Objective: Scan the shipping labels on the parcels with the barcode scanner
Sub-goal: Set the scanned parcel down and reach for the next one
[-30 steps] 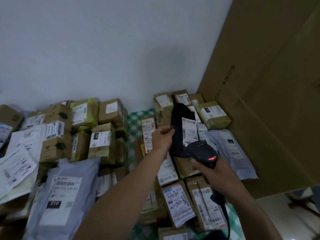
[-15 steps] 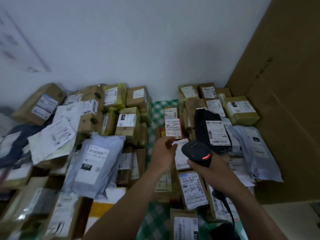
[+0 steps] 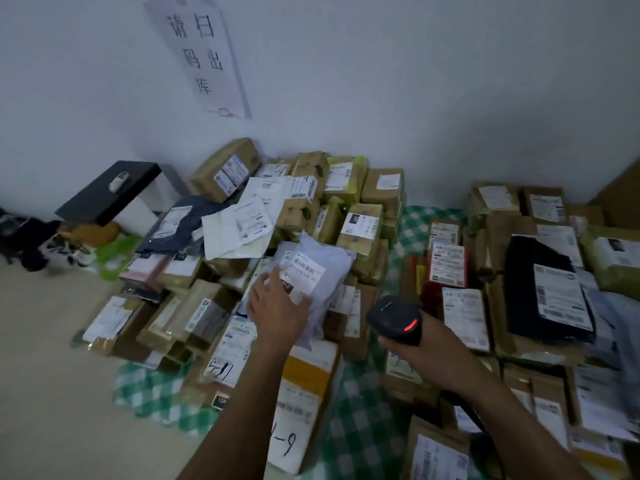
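Now my left hand (image 3: 277, 306) lay on the grey mailer (image 3: 329, 268) atop the left pile of parcels. Its fingers were spread and fairly straight across the lower corner of the shipping label (image 3: 306, 270), touching rather than pinching so far as I could tell. My right hand (image 3: 427, 344) was wrapped round the handle of the barcode scanner (image 3: 394, 317), which hung low between the two piles near the green checked cloth (image 3: 356, 427) with its red light lit. To do this well, I judged, I should slide my fingers clear of the barcode and press the crinkled film flat so the label lay smooth. Then I should swing the scanner's nose squarely at that label and not at a neighbouring box. Half a second earlier my left hand had hovered empty by the red-labelled box (image 3: 446, 268) in the middle, with the mailer untouched. A second before, it had held up the black parcel (image 3: 535, 282), which now lay on the right pile.
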`<state>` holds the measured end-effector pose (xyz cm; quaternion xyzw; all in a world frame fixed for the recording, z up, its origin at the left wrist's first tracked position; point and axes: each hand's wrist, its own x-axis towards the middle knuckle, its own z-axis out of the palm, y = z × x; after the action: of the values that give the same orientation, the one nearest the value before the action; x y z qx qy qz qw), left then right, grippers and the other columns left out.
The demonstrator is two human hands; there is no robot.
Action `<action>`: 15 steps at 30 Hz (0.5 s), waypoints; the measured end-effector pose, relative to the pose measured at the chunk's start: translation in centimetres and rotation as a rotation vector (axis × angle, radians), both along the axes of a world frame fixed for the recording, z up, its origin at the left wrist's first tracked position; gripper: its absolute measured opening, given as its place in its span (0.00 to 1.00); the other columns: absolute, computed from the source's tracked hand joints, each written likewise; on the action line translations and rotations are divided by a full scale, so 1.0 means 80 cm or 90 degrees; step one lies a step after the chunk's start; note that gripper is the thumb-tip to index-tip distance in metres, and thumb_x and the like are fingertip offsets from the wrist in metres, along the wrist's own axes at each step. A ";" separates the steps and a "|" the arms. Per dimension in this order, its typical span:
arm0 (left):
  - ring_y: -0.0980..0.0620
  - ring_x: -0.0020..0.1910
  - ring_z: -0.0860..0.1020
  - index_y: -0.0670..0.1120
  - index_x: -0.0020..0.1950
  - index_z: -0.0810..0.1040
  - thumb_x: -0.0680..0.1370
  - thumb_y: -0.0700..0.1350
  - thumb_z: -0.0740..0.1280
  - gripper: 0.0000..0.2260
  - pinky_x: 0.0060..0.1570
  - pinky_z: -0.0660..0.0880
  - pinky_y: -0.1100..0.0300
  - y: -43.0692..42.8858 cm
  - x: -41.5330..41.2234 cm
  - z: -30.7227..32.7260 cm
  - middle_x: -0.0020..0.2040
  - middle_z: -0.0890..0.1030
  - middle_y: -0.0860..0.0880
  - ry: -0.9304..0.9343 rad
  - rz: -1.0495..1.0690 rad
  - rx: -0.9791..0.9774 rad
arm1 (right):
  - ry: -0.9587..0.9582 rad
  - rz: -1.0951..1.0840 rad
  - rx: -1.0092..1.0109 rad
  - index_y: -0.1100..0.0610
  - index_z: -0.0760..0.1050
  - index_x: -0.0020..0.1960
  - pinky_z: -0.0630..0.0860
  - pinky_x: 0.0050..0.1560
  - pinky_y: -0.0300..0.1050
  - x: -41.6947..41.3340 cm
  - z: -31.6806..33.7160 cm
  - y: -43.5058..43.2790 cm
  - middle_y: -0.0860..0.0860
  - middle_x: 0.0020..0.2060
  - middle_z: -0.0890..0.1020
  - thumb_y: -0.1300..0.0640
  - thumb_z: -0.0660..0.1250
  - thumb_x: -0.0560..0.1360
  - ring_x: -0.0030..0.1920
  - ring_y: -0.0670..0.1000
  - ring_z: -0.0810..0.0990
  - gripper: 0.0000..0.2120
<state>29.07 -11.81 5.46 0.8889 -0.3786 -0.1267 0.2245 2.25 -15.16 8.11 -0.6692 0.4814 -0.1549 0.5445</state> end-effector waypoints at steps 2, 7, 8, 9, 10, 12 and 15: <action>0.40 0.81 0.56 0.50 0.83 0.52 0.70 0.63 0.77 0.51 0.77 0.55 0.40 0.000 0.010 -0.005 0.81 0.60 0.42 0.034 0.010 0.049 | 0.003 -0.005 -0.005 0.40 0.73 0.66 0.74 0.48 0.34 0.006 -0.005 0.003 0.36 0.54 0.81 0.47 0.77 0.74 0.53 0.36 0.79 0.24; 0.43 0.69 0.75 0.54 0.78 0.64 0.65 0.67 0.78 0.46 0.66 0.74 0.41 -0.001 0.014 -0.028 0.69 0.78 0.48 0.091 -0.013 0.025 | 0.026 -0.003 -0.016 0.36 0.73 0.58 0.75 0.46 0.38 0.014 -0.015 0.005 0.39 0.50 0.83 0.47 0.77 0.74 0.49 0.38 0.81 0.18; 0.44 0.67 0.76 0.54 0.76 0.67 0.68 0.65 0.77 0.41 0.64 0.76 0.43 0.001 0.012 -0.031 0.67 0.79 0.48 0.111 -0.016 -0.015 | 0.026 -0.001 -0.012 0.35 0.73 0.57 0.75 0.46 0.39 0.015 -0.016 0.005 0.39 0.50 0.84 0.46 0.77 0.74 0.50 0.39 0.81 0.18; 0.44 0.68 0.76 0.54 0.77 0.68 0.72 0.62 0.76 0.36 0.65 0.75 0.44 0.003 0.009 -0.031 0.67 0.78 0.48 0.132 -0.017 -0.054 | 0.025 -0.001 -0.008 0.35 0.73 0.58 0.74 0.46 0.39 0.015 -0.015 0.005 0.39 0.51 0.84 0.46 0.77 0.74 0.50 0.39 0.81 0.18; 0.44 0.70 0.74 0.53 0.78 0.67 0.77 0.58 0.73 0.32 0.66 0.73 0.47 0.005 0.004 -0.032 0.69 0.77 0.47 0.149 -0.022 -0.083 | 0.021 -0.005 -0.002 0.36 0.73 0.59 0.74 0.46 0.39 0.015 -0.017 0.004 0.39 0.51 0.84 0.46 0.77 0.74 0.49 0.40 0.81 0.18; 0.45 0.74 0.70 0.52 0.81 0.63 0.83 0.51 0.66 0.27 0.67 0.69 0.52 0.010 -0.009 -0.031 0.75 0.72 0.45 0.171 -0.066 -0.146 | -0.002 -0.030 0.006 0.38 0.74 0.61 0.74 0.42 0.34 0.011 -0.017 0.004 0.41 0.48 0.84 0.48 0.76 0.75 0.44 0.39 0.82 0.19; 0.55 0.76 0.65 0.57 0.81 0.60 0.85 0.49 0.64 0.26 0.73 0.71 0.49 0.013 -0.038 -0.027 0.78 0.66 0.53 0.270 -0.169 -0.262 | -0.044 -0.093 0.004 0.43 0.76 0.64 0.75 0.37 0.33 0.000 -0.012 0.004 0.44 0.39 0.85 0.50 0.75 0.76 0.38 0.41 0.83 0.18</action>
<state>26.05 -10.74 3.27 0.7216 -0.4534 -0.2579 0.4553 2.26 -14.84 7.15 -0.6251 0.5100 -0.2157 0.5501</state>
